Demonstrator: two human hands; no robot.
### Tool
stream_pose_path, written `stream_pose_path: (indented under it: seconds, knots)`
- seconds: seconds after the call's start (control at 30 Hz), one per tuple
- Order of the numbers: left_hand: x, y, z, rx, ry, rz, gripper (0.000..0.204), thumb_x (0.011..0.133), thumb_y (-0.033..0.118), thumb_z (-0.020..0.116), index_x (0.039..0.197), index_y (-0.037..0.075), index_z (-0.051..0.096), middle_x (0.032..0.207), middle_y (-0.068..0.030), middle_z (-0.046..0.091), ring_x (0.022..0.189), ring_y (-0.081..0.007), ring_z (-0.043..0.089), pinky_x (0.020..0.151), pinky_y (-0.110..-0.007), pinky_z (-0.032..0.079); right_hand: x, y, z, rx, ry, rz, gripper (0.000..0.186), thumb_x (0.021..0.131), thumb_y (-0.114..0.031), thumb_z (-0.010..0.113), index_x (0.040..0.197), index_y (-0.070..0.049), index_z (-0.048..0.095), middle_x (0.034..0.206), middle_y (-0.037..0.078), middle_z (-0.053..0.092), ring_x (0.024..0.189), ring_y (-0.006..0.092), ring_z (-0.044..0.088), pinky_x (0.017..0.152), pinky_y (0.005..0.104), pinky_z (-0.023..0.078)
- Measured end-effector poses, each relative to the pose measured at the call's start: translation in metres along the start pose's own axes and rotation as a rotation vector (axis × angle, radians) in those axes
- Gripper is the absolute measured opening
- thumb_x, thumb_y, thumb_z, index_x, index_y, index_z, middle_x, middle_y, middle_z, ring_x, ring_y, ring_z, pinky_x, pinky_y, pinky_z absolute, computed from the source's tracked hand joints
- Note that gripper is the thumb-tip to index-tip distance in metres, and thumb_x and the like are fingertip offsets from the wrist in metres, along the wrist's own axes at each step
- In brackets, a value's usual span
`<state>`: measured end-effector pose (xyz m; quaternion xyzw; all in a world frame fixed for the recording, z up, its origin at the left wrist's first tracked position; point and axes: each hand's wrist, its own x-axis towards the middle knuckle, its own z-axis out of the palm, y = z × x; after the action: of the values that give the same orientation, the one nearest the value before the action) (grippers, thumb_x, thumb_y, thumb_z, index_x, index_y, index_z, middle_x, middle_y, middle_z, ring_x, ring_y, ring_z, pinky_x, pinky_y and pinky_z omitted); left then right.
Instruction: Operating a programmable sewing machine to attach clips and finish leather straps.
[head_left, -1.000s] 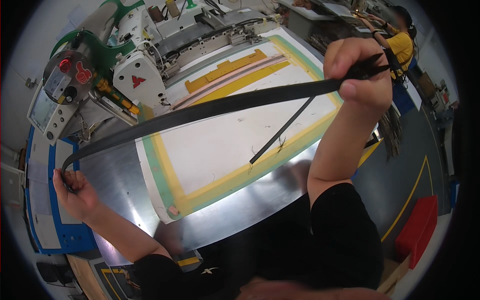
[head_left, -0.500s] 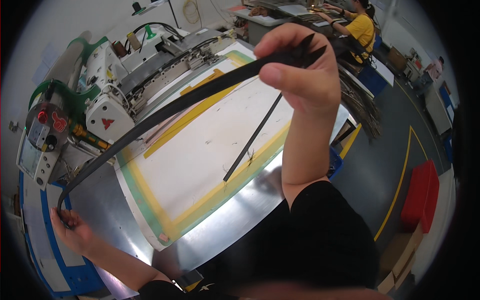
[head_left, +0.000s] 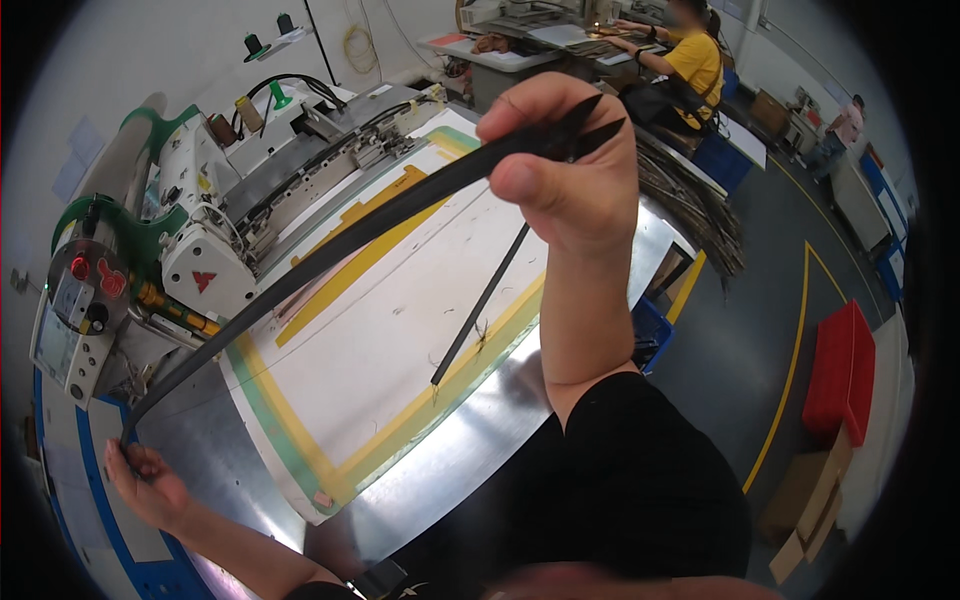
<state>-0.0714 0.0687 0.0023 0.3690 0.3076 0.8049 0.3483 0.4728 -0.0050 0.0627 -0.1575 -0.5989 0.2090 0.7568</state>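
Note:
A long black strap [head_left: 320, 245] stretches in the air between my two hands. My right hand [head_left: 575, 165] pinches its upper end between thumb and fingers, and two pointed black tips stick out past the grip. At the lower left my left hand [head_left: 150, 485] is closed on the other end. Below my right hand, a thin black strip [head_left: 480, 305] slants down over the white panel; its upper part is hidden behind the hand, so I cannot tell whether it joins the strap. The white panel [head_left: 370, 360], edged with yellow and green tape, lies underneath on the metal table.
A white sewing machine [head_left: 205, 270] with a control screen stands at the left, with thread spools behind. Dark strips [head_left: 690, 205] are piled at the right beside a blue bin [head_left: 650, 335]. A person in yellow [head_left: 695, 65] works farther back. A red bin [head_left: 840, 370] stands on the floor.
The view has shifted slightly. Both hands still hold the strap in nearly the same pose, and my right hand appears a little lower and farther left.

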Motion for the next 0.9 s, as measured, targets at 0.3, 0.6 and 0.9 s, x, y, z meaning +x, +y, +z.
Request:
stream_pose_path:
  seconds: [0.3,0.6,0.9]
  knots:
    - [-0.066,-0.015,0.047,-0.08,-0.351,-0.387,0.037,0.103,0.018,0.061,0.131,-0.007,0.064,0.09,-0.0061,0.059,0.08,-0.0125,0.054,0.069,-0.026,0.046,0.018,0.038,0.009,-1.336,0.378,0.209,0.049,0.083,-0.032,0.091,0.123,-0.008,0.073,0.075,-0.003,0.055,0.069,0.0093,0.053,0.065,0.0283,0.047]
    - [-0.127,-0.004,0.091,0.177,-0.653,-0.392,0.037,0.103,0.009,0.068,0.137,-0.006,0.063,0.11,-0.0157,0.075,0.097,-0.0185,0.073,0.089,-0.033,0.06,-0.041,0.044,0.114,-0.512,-0.633,0.496,0.047,0.087,-0.025,0.08,0.127,-0.006,0.063,0.097,-0.002,0.052,0.085,0.0084,0.048,0.075,0.025,0.04]
    - [-0.128,-0.009,0.086,-0.181,-0.787,-0.44,0.025,0.099,0.007,0.068,0.12,-0.003,0.06,0.108,-0.0174,0.072,0.093,-0.0179,0.071,0.082,-0.029,0.057,-0.055,0.061,0.148,-0.104,-0.624,0.72,0.037,0.081,-0.011,0.088,0.115,-0.004,0.076,0.1,0.002,0.071,0.067,0.0052,0.053,0.058,0.0219,0.037]
